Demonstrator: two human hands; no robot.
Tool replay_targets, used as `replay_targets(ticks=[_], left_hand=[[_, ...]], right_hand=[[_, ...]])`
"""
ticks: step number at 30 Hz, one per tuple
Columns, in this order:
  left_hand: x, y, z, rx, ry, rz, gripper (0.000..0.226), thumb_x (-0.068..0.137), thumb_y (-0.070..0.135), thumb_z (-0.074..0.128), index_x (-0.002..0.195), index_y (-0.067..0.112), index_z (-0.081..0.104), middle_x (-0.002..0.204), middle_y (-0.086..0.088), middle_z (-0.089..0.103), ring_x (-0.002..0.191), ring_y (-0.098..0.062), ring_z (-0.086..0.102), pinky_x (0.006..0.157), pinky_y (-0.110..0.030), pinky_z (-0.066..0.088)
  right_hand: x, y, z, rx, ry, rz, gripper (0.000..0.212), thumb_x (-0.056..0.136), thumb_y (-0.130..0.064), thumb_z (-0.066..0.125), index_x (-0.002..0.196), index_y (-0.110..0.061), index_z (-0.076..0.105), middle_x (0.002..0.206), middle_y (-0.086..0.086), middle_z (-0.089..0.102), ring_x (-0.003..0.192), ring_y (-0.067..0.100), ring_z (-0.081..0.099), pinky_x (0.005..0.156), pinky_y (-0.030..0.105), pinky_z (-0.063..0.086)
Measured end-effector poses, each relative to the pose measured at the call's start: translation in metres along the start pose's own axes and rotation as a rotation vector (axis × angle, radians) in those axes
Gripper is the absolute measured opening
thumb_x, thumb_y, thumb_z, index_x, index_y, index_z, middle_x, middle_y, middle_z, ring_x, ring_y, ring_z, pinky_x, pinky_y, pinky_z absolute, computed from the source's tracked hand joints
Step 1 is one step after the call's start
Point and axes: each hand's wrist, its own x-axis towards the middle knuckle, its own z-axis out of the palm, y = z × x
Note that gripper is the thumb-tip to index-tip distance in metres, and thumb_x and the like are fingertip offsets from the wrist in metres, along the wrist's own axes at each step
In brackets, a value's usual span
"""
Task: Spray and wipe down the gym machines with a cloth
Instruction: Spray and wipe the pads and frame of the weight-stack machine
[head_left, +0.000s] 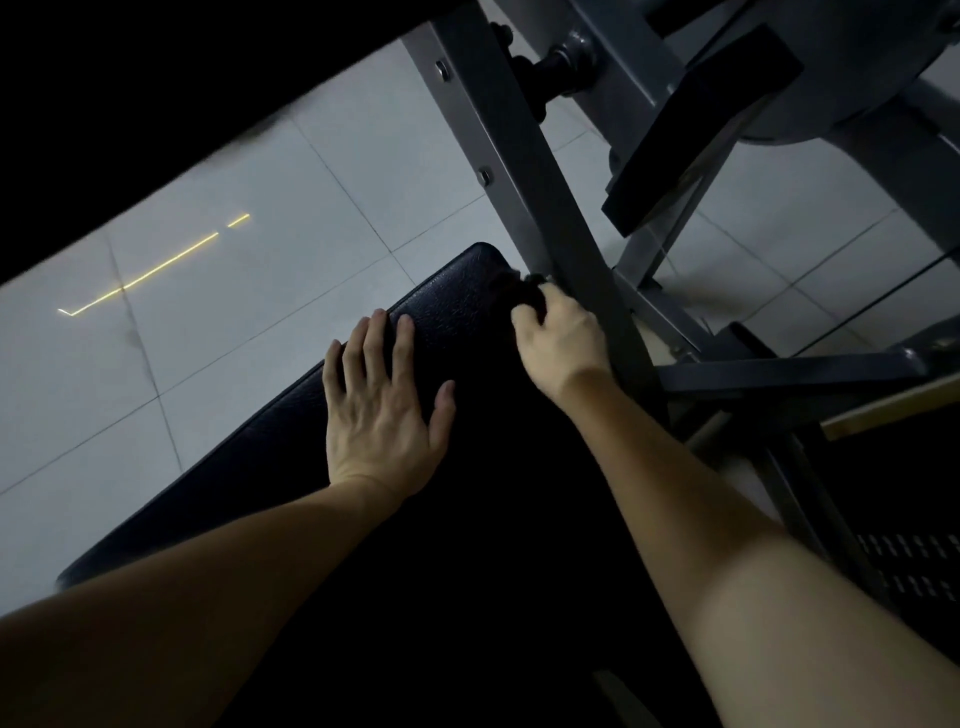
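A black padded bench (291, 467) of a gym machine runs from the lower left up to the middle of the head view. My left hand (382, 410) lies flat on the pad with its fingers spread. My right hand (558, 340) grips a dark cloth (514, 293) at the pad's far right corner, right beside a grey steel upright (524, 171). The cloth is mostly hidden by my fingers and hard to tell from the dark pad. No spray bottle is in view.
The grey frame continues to the right with a black plate (696, 135), a round weight (857, 67) and a low crossbar (779, 371). Pale floor tiles (234, 234) lie to the left of the bench. A dark surface (130, 104) fills the top left.
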Motion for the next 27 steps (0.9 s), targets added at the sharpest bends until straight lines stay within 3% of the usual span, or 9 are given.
replay_targets(ticks=[3,6,8,10,13,17,21,25,27], left_hand=[[0.000,0.000,-0.001,0.000,-0.003,-0.006,0.076,0.099,0.059,0.033,0.158,0.013,0.024,0.164,-0.014,0.022,0.153,-0.031,0.017,0.126,-0.052,0.007],[0.000,0.001,-0.003,-0.001,-0.027,-0.009,0.077,0.098,0.058,0.032,0.158,0.012,0.023,0.164,-0.014,0.021,0.153,-0.032,0.017,0.126,-0.053,0.008],[0.001,0.002,-0.004,-0.004,-0.027,-0.010,0.077,0.098,0.058,0.032,0.159,0.011,0.024,0.164,-0.015,0.021,0.153,-0.032,0.017,0.126,-0.053,0.009],[0.001,0.002,-0.004,-0.004,-0.029,-0.015,0.077,0.098,0.058,0.032,0.158,0.011,0.024,0.163,-0.015,0.022,0.153,-0.032,0.017,0.126,-0.053,0.009],[0.001,0.001,-0.003,-0.004,-0.023,-0.013,0.077,0.097,0.058,0.032,0.158,0.011,0.025,0.163,-0.015,0.022,0.152,-0.033,0.018,0.126,-0.053,0.008],[0.002,0.001,-0.002,0.010,-0.019,-0.011,0.077,0.098,0.058,0.033,0.159,0.013,0.023,0.164,-0.014,0.021,0.153,-0.032,0.017,0.126,-0.053,0.008],[0.001,0.001,-0.002,0.008,-0.027,-0.010,0.076,0.098,0.058,0.032,0.159,0.013,0.022,0.164,-0.014,0.020,0.153,-0.032,0.016,0.126,-0.053,0.008],[0.000,0.002,-0.001,-0.007,-0.022,-0.014,0.077,0.097,0.059,0.029,0.159,0.013,0.022,0.164,-0.014,0.020,0.153,-0.032,0.016,0.126,-0.052,0.007],[0.000,0.001,-0.002,-0.008,-0.020,-0.016,0.077,0.097,0.058,0.029,0.158,0.012,0.023,0.164,-0.015,0.021,0.153,-0.033,0.017,0.126,-0.052,0.007]], right_hand=[[-0.034,0.048,-0.019,0.012,-0.058,0.003,0.045,0.093,-0.039,0.040,0.108,-0.005,0.066,0.097,0.019,0.068,0.093,0.039,0.061,0.076,0.034,0.044],[-0.066,0.088,-0.049,-0.038,-0.282,0.155,0.032,0.092,-0.029,0.040,0.081,-0.009,0.062,0.072,0.007,0.061,0.072,0.029,0.055,0.057,0.030,0.037],[-0.077,0.100,-0.060,-0.176,-0.346,0.211,0.031,0.084,-0.033,0.037,0.067,-0.011,0.051,0.065,0.005,0.053,0.070,0.031,0.051,0.057,0.035,0.034],[-0.069,0.090,-0.054,-0.217,-0.283,0.290,0.031,0.093,-0.028,0.040,0.071,-0.009,0.052,0.071,0.008,0.053,0.075,0.032,0.050,0.065,0.034,0.034],[-0.026,0.048,-0.025,-0.074,0.084,0.072,0.026,0.098,-0.016,0.041,0.086,-0.002,0.060,0.081,0.020,0.055,0.079,0.037,0.060,0.070,0.032,0.045],[0.002,0.025,-0.004,-0.082,-0.039,0.052,0.040,0.101,-0.027,0.037,0.121,-0.005,0.064,0.117,0.023,0.064,0.108,0.038,0.058,0.080,0.033,0.035],[-0.071,0.095,-0.029,-0.282,-0.087,-0.046,0.047,0.101,-0.029,0.034,0.107,0.006,0.066,0.102,0.029,0.067,0.089,0.042,0.060,0.074,0.038,0.038],[-0.133,0.144,-0.053,-0.248,-0.099,0.279,0.035,0.098,-0.022,0.042,0.077,-0.003,0.062,0.086,0.029,0.065,0.086,0.047,0.063,0.072,0.044,0.045],[-0.114,0.126,-0.051,-0.296,-0.072,0.272,0.031,0.100,-0.012,0.042,0.080,-0.001,0.062,0.092,0.029,0.065,0.089,0.046,0.063,0.073,0.043,0.046]])
